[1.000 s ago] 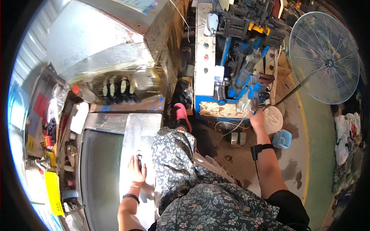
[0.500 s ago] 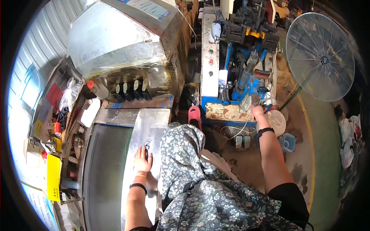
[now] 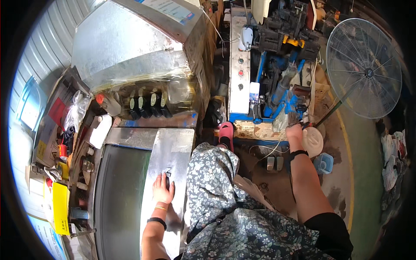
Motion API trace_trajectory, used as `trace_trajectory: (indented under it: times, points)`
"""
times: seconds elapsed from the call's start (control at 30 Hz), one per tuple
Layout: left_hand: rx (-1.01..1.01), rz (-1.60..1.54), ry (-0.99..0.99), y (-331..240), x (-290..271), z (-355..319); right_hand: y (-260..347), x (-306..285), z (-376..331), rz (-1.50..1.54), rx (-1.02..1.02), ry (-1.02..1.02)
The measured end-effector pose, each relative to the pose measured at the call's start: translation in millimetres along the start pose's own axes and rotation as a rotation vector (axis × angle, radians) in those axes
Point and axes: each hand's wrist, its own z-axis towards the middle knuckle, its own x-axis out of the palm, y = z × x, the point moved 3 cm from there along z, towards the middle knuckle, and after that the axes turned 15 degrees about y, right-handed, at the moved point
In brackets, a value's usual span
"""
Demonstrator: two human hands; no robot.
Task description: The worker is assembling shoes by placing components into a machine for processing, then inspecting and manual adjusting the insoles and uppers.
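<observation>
My left hand point(image 3: 161, 191) rests on a bare metal plate point(image 3: 173, 145) at the left, fingers reaching forward. A small black part point(image 3: 168, 181) shows between its thumb and fingers, mostly covered by the hand. My right arm stretches forward to the blue machine point(image 3: 242, 117) at the right. At its front edge my right hand point(image 3: 294, 133) is closed, next to a greyish metal piece point(image 3: 294, 118). What the fingers hold is hidden. Several black parts with pale ends point(image 3: 147, 106) stand in a row behind the metal plate.
A dark green belt-like surface point(image 3: 121, 190) lies left of the plate, beneath a large metal hood point(image 3: 130, 47). A standing fan point(image 3: 366, 69), a round pale lid point(image 3: 312, 142) and a blue plastic tub point(image 3: 323, 163) are at the right. A white bottle point(image 3: 100, 131) stands on the left shelf.
The whole view has shifted slightly, so most things sit a little lower and farther right. Both hands keep nearly the same places on the plate and at the machine.
</observation>
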Motion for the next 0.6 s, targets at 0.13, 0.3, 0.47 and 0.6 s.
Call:
trace_trajectory:
  times: [0.13,0.3,0.47,0.6]
  points:
    - [-0.008,0.002,0.013,-7.2,-4.1,5.2,-21.4,0.9,13.9,0.012,-0.124,-0.026]
    - [-0.009,-0.009,0.005,-8.2,-5.0,6.8,-39.7,11.4,33.9,0.038,-0.197,0.067]
    - [-0.030,0.001,-0.005,-6.4,-6.2,4.3,-47.7,29.9,33.2,1.209,-0.179,0.696]
    - [-0.038,-0.030,-0.010,-9.9,-10.0,3.9,-55.9,30.8,43.8,1.301,-0.194,0.778]
